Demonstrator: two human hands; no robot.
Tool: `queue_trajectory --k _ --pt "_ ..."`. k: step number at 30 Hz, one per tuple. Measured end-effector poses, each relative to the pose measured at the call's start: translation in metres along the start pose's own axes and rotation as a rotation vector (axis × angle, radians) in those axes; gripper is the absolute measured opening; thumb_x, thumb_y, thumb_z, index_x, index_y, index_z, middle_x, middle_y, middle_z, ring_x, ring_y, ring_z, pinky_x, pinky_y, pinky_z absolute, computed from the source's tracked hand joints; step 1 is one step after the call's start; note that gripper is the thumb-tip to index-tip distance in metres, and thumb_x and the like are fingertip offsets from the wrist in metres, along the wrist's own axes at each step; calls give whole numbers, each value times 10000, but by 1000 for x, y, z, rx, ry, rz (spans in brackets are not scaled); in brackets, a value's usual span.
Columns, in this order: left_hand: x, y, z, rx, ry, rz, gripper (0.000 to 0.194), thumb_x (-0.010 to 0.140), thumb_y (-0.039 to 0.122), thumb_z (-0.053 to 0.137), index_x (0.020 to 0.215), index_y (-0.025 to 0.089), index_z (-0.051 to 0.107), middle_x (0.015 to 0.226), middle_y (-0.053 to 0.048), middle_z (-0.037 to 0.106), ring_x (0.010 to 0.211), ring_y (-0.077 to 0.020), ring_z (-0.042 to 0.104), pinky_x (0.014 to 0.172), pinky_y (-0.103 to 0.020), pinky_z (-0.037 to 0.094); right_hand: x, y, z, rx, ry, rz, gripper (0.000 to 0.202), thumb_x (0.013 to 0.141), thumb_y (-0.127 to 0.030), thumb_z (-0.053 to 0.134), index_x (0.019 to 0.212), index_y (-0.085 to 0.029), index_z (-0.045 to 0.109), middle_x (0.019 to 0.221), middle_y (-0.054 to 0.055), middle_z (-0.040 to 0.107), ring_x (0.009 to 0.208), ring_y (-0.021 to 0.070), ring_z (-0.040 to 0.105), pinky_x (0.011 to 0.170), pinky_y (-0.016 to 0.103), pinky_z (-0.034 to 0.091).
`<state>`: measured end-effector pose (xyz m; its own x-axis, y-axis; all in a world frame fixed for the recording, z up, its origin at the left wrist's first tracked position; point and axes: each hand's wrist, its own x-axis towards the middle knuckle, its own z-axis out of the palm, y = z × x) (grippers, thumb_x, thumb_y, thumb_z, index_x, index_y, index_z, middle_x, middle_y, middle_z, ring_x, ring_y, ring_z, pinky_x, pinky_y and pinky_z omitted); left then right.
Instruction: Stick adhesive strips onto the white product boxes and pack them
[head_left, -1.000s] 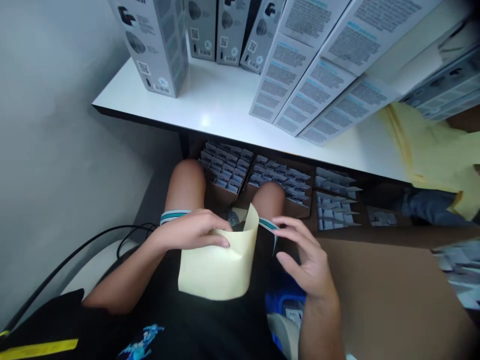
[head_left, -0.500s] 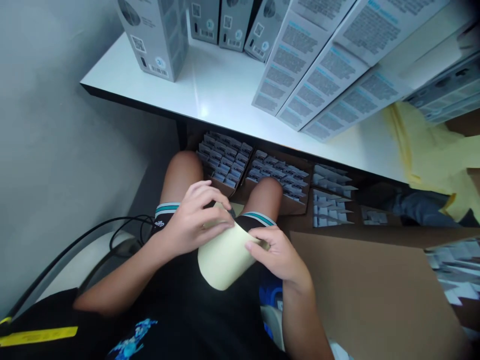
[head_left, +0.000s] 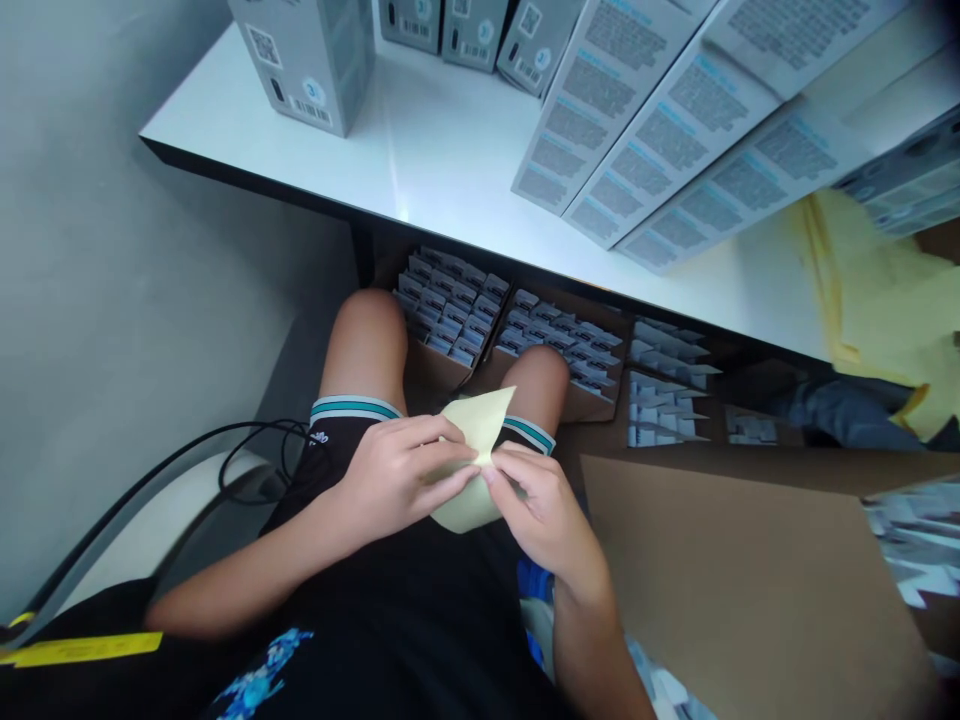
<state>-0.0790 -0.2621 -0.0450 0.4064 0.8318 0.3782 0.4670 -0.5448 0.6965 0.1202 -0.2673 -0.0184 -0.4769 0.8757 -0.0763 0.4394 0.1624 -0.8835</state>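
A pale yellow sheet of paper (head_left: 480, 415) is pinched near its middle, just above my lap. One part stands up toward my knees, and another hangs below my fingers. My left hand (head_left: 412, 465) grips it from the left, thumb and fingers closed together. From the right, my right hand (head_left: 536, 495) pinches the same spot between thumb and fingers. The fingertips of both hands nearly meet at the pinched part. Whether anything small lies inside the paper there is hidden.
A white table (head_left: 450, 150) ahead bears grey boxes (head_left: 300, 70) and a stack of printed boxes (head_left: 637, 150). Cartons (head_left: 450, 310) filled with folded boxes stand beneath it. To my right is a large cardboard box (head_left: 735, 560); yellow sheeting (head_left: 885, 300) hangs over the table's right end.
The yellow sheet was curved downward in one piece; now it is pinched in the middle with a part standing up. Both hands have closed in on each other. The view has shifted slightly.
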Motion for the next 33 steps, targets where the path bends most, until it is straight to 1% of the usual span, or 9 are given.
queue_trajectory --k 5,12,17,20,25,27,30,33 --pt "0 -2 0 -22 -30 24 90 895 197 640 878 163 722 815 -46 716 703 -134 656 631 -247 502 0 0 1 -99 -13 -44 338 1011 -183 433 675 -207 454 660 -14 454 680 149 477 611 288 321" --pt "-2 -3 6 48 42 37 107 889 196 613 810 179 682 767 -26 719 664 -124 651 610 -231 486 0 -2 5 -146 1 -10 355 1013 -202 432 659 -213 404 656 -22 416 656 139 456 605 281 302" --pt "-3 -5 11 -61 81 -53 83 869 178 630 814 156 688 766 -39 698 672 -129 639 609 -233 491 1 -2 6 -133 5 -7 358 1003 -190 442 651 -213 382 646 -29 392 636 131 433 596 281 288" --pt "-2 -5 13 -151 71 -99 65 860 172 650 850 144 708 801 -54 696 673 -126 620 587 -229 479 0 -1 5 -134 17 0 357 994 -180 452 648 -212 372 643 -34 378 630 127 421 594 281 280" --pt "-1 -8 11 -287 45 -138 61 837 203 710 855 151 736 813 -51 703 580 -92 564 510 -204 443 0 -2 1 -139 -48 -52 334 994 -150 440 671 -210 378 649 -29 402 647 132 415 608 285 274" --pt "-1 -10 11 -286 45 -116 49 836 178 708 855 144 738 808 -55 702 615 -104 599 547 -210 471 0 -2 1 -157 -54 -59 327 996 -150 443 682 -209 378 653 -29 407 652 132 413 614 287 272" --pt "-3 -10 12 -225 73 -61 39 832 129 690 836 134 729 788 -61 694 679 -130 637 620 -236 503 1 -1 4 -197 -40 -56 321 998 -154 445 691 -209 372 650 -30 404 658 134 411 620 291 268" --pt "-4 -8 13 -191 92 -65 49 833 111 673 812 126 715 774 -66 687 675 -133 624 614 -241 488 1 0 7 -230 -28 -55 333 996 -158 448 682 -210 350 646 -33 385 650 132 405 614 293 261"
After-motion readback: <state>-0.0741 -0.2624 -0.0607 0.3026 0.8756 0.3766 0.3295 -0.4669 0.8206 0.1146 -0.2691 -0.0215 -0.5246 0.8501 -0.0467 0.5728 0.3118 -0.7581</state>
